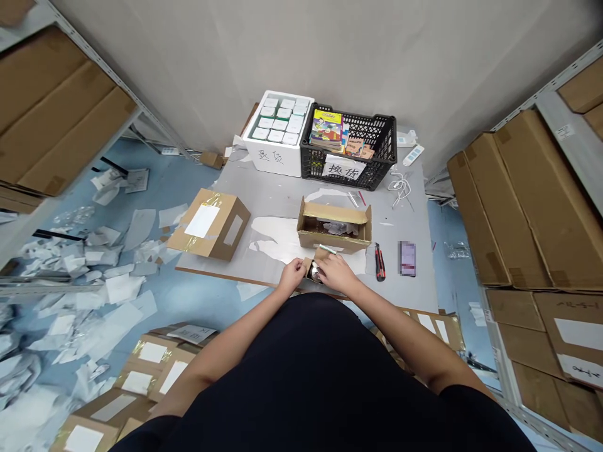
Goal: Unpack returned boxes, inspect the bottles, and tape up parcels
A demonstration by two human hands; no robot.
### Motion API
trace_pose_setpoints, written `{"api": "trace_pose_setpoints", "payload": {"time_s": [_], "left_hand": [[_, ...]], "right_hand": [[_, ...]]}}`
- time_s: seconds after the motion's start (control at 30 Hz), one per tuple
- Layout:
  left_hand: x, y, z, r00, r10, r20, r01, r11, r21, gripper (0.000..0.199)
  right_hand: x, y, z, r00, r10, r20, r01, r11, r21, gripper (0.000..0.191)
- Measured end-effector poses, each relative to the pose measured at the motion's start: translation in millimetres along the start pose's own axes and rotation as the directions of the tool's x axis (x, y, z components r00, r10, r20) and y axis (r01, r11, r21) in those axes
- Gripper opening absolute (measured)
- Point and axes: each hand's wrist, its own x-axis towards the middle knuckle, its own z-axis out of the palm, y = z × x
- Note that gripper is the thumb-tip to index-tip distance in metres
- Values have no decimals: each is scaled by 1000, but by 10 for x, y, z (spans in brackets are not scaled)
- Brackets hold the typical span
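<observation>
A small open cardboard box [307,262] stands at the table's front edge, close to my body. Inside it shows a shiny silvery object [316,272], too small to name. My left hand [294,274] is closed, pinching the left side of this box. Over its right side lies my right hand [337,274], fingers curled around the edge, with the thumb side by the shiny object. Just behind is a larger open carton [333,240] with crumpled clear wrapping [340,227] in it. A red and black utility knife [379,262] lies to the right.
A taped carton [214,223] sits on the table's left. At the back stand a white foam box [276,157] of small cartons and a black crate [384,141] holding books. A phone [407,258] and white cable [400,187] lie right. Loaded shelves flank the table; paper litters the floor.
</observation>
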Motion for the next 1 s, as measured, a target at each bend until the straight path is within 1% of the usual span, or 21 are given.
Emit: {"api": "trace_pose_setpoints", "payload": {"time_s": [0.07,0.13,0.33,0.43,0.6,0.7,0.8,0.9,1.0], "left_hand": [[6,-26,13,1000,-4,-10,4,1000,-27,13],[13,-52,27,1000,-9,-23,7,999,-51,13],[23,-76,47,999,-19,-45,14,994,-106,15],[22,-55,43,999,-26,-47,20,992,-127,18],[18,-12,59,997,-44,-61,35,988,-150,23],[2,23,74,996,-50,-68,39,988,-152,22],[-21,64,75,996,-56,-66,45,986,-159,20],[-32,99,54,996,-62,-62,51,984,-170,20],[-15,119,21,995,-67,-74,53,983,-176,20]], "right_hand": [[9,-47,-16,999,12,43,-10,999,-34,48],[25,-101,-8,997,22,71,-17,998,-63,49],[137,-228,71,988,135,74,-125,984,-127,39],[206,-240,68,985,146,87,-133,981,-142,35],[262,-195,4,990,96,107,-78,984,-161,30],[247,-108,-35,993,-6,119,24,988,-150,29],[205,-3,-114,989,-104,106,114,989,-90,40],[146,57,-289,987,-159,34,159,987,16,49],[49,67,-565,983,-177,-57,184,968,169,55]]}}
